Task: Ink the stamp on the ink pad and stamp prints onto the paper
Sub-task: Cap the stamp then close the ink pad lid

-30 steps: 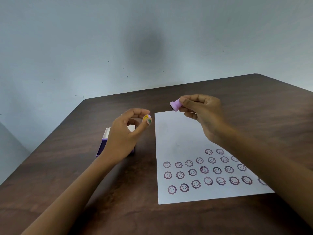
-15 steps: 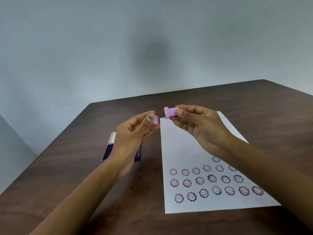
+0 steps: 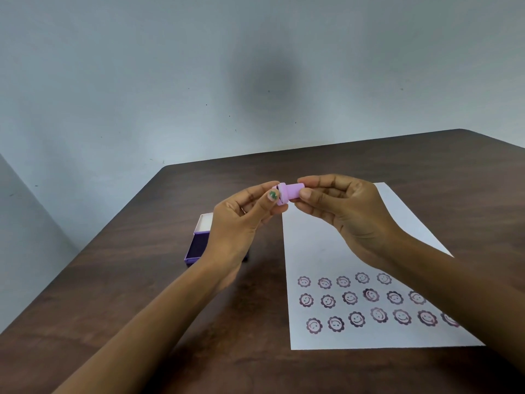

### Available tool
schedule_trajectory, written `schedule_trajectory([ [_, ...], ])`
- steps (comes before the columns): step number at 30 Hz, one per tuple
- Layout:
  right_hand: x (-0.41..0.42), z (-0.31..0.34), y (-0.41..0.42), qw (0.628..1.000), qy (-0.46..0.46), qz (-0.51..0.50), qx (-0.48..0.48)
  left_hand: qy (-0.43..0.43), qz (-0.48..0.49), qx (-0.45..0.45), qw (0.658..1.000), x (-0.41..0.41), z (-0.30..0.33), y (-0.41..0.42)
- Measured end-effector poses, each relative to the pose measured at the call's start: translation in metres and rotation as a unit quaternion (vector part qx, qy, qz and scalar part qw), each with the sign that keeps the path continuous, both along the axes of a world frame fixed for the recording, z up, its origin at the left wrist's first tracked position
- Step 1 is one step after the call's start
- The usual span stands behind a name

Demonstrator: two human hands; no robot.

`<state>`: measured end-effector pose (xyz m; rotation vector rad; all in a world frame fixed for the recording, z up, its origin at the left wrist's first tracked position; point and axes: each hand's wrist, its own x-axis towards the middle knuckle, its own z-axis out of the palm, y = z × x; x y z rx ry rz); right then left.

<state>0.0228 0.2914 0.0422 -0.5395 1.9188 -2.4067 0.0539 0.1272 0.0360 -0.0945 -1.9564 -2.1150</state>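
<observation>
We pinch the stamp [image 3: 289,192] sideways between both hands: left hand [image 3: 241,223] at its wide end, right hand [image 3: 341,211] at its narrow end. Our left hand half hides the pad [image 3: 196,245].

A plain indoor room is shown, though its kind cannot be told. A dark wood-grain desk [image 3: 426,172] is set against a bare pale blue-grey wall [image 3: 170,81], marked only by small specks and a soft shadow.

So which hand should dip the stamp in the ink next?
Probably the left hand. It hovers right over the open ink pad and its fingers already touch the stamp. The right hand holds the stamp's other end over the paper.
</observation>
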Motion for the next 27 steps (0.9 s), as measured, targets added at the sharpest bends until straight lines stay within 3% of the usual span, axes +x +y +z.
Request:
schedule_trajectory([
  [21, 0.000, -0.006, -0.001, 0.995, 0.061, -0.036, 0.066, 0.040, 0.038, -0.074, 0.996, -0.006, -0.011, -0.004],
  [27, -0.003, -0.006, -0.001, 0.990, 0.096, -0.046, 0.089, 0.096, 0.002, -0.168, 0.981, -0.014, -0.005, -0.016],
])
